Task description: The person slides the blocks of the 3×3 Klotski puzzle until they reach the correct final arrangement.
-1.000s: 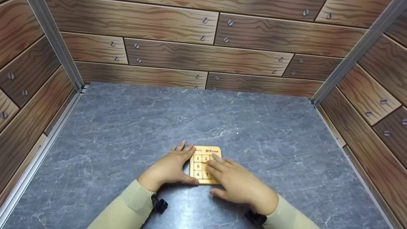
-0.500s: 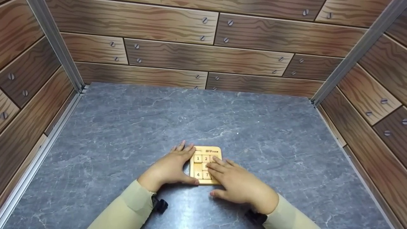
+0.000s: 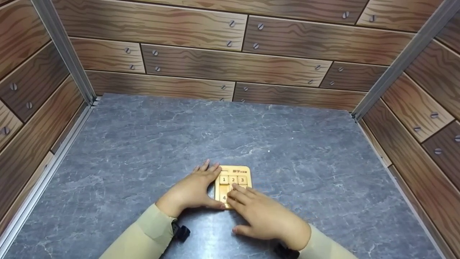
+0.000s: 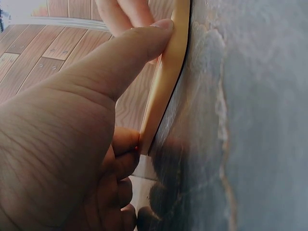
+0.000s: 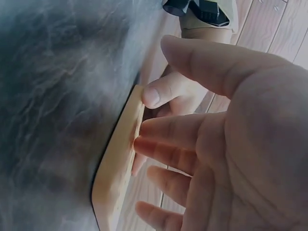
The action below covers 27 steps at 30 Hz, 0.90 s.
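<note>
A yellow sliding number puzzle (image 3: 228, 169) lies flat on the table near the person. My left hand (image 3: 190, 189) holds its left side, thumb at the near corner and fingers at the far one. In the left wrist view, the thumb presses on the puzzle's rim (image 4: 166, 79). My right hand (image 3: 267, 217) reaches over from the right, its fingers loosely extended and fingertips on the middle and lower tiles. Tiles 1, 2 and 3 (image 3: 242, 180) form the top row, and tile 4 (image 3: 224, 198) is at lower left. A gap shows above tile 4. Other tiles are covered by the right fingers.
The grey marbled tabletop (image 3: 215, 133) extends around the puzzle. Wood-patterned panels (image 3: 197, 57) rise at the back and both sides, with metal posts (image 3: 64, 54) at the corners.
Tile 8 slid right from the middle row's left slot to its centre, leaving that slot bare. The right hand then shifted left and nearer, uncovering tile 3. The left hand stayed put.
</note>
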### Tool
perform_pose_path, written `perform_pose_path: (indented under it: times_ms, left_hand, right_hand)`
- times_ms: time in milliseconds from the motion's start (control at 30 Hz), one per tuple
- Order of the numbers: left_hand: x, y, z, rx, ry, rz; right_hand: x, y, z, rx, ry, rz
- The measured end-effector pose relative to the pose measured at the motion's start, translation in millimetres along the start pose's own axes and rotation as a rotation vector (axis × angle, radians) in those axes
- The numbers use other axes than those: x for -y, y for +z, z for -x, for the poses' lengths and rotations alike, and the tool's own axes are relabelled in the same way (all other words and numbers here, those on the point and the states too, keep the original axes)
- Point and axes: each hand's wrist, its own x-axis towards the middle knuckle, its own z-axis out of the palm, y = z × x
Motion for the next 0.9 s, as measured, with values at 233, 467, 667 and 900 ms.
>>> perform_pose_path:
  times_ms: [233, 467, 667, 900]
  left_hand:
    - [0.7, 0.5, -0.8, 0.008, 0.003, -0.008]
    - [0.4, 0.0, -0.4, 0.014, -0.004, -0.002]
    - [-0.7, 0.5, 0.4, 0.01, -0.026, 0.001]
    - [-2.1, 0.6, 1.0, 0.008, -0.033, 0.007]
  right_hand:
    - [-7, 3, -5.9, 0.012, 0.027, -0.062]
    - [-20, 3, -11.9, 0.014, 0.037, -0.146]
    - [-24, 2, -1.6, -0.031, 0.051, -0.143]
    - [-19, 9, 12.0, -0.049, 0.024, -0.109]
